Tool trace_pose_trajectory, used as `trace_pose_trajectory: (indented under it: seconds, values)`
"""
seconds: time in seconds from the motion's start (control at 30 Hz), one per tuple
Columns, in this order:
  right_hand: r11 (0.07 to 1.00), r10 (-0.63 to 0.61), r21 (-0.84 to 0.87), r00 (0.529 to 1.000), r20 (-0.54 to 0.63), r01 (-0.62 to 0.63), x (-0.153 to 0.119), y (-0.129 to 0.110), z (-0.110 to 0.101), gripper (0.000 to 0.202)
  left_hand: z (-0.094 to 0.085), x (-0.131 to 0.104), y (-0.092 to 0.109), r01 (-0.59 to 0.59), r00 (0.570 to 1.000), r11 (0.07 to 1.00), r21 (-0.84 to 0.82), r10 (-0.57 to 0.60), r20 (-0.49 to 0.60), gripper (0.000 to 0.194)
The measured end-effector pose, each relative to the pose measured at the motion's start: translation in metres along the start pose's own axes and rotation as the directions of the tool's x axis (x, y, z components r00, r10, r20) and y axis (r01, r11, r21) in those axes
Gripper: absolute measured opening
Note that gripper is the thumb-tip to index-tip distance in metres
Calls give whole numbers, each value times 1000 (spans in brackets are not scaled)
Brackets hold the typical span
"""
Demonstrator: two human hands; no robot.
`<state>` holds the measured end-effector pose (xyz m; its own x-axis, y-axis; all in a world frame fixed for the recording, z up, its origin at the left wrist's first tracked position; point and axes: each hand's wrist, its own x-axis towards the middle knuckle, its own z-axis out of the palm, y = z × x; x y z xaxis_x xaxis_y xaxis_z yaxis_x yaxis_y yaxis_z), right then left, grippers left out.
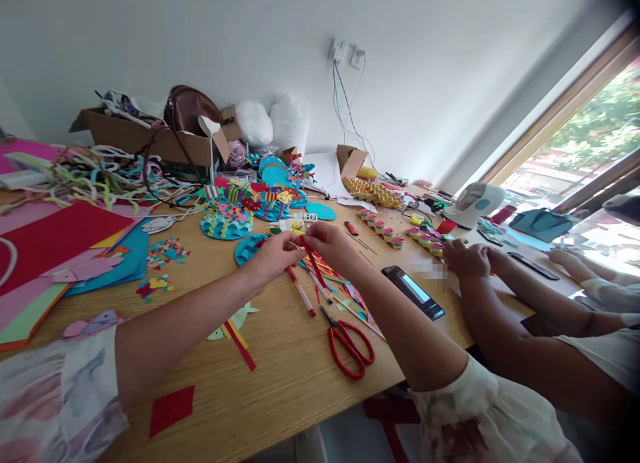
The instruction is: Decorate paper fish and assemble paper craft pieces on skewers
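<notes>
My left hand (pixel 277 255) and my right hand (pixel 330 247) meet over the middle of the wooden table (pixel 280 389). Between their pinched fingertips is a narrow red paper strip (pixel 314 264), whose lower end hangs down. Below my hands lie a red pen (pixel 302 291) and red-handled scissors (pixel 346 348), with a pile of coloured paper strips (pixel 345 291) beside them. To the left, a pale green paper fish (pixel 231 321) has red and yellow strips across it. A red paper piece (pixel 172 410) rests near my left sleeve.
Sheets of coloured paper (pixel 65 239) and paper confetti (pixel 167 251) cover the left side. Blue craft pieces with paper fish (pixel 227 224) stand farther back, before a cardboard box (pixel 145 141). A phone (pixel 413 291) lies at right, near another person's hands (pixel 467 257).
</notes>
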<state>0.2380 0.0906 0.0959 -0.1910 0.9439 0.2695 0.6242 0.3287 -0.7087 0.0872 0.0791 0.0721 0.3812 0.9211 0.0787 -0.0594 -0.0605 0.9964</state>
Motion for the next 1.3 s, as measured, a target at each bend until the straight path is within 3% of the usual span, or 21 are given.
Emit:
trace_pose_trajectory:
  seconds: [0.13,0.23,0.33,0.4,0.47,0.57,0.63,0.73,0.8,0.97,1.17,1.3]
  values:
    - [983,-37,-180,999,-1,36,-12,-25,16,10,-10,-13,2,8,1000,1000,-19,-7,19,20]
    - [980,-43,-194,999,1,43,-19,-40,23,11,-18,-23,2,14,1000,999,-33,-14,12,21]
    - [999,-48,-25,999,-22,48,-27,-47,26,11,-30,-34,6,24,1000,999,-45,-23,14,21]
    - [979,23,203,1000,11,-25,-35,-47,29,15,-39,-41,11,28,1000,999,-40,-27,13,20]
    - [859,124,471,975,186,-200,-45,-45,35,23,-47,-48,15,19,1000,1000,-5,-19,20,18]
    - [557,154,682,866,475,-474,-60,-41,46,31,-54,-57,17,-3,998,998,66,-1,67,14]
    - [423,135,728,832,538,-539,-68,-40,52,30,-56,-62,16,-3,995,997,79,-5,99,13]
    - [323,97,767,825,557,-555,-77,-38,58,26,-57,-69,12,21,992,999,45,-27,127,14]
    - [332,107,780,843,528,-531,-80,-38,60,26,-58,-73,9,53,988,999,6,-53,146,17]
    - [508,204,757,911,357,-411,-88,-43,64,27,-67,-85,3,181,958,983,10,-179,224,34]
    - [620,220,691,928,301,-371,-92,-49,72,24,-63,-86,-2,84,990,979,187,-103,94,26]
    - [654,235,651,921,310,-386,-94,-47,75,23,-65,-80,0,117,992,954,277,-123,3,25]
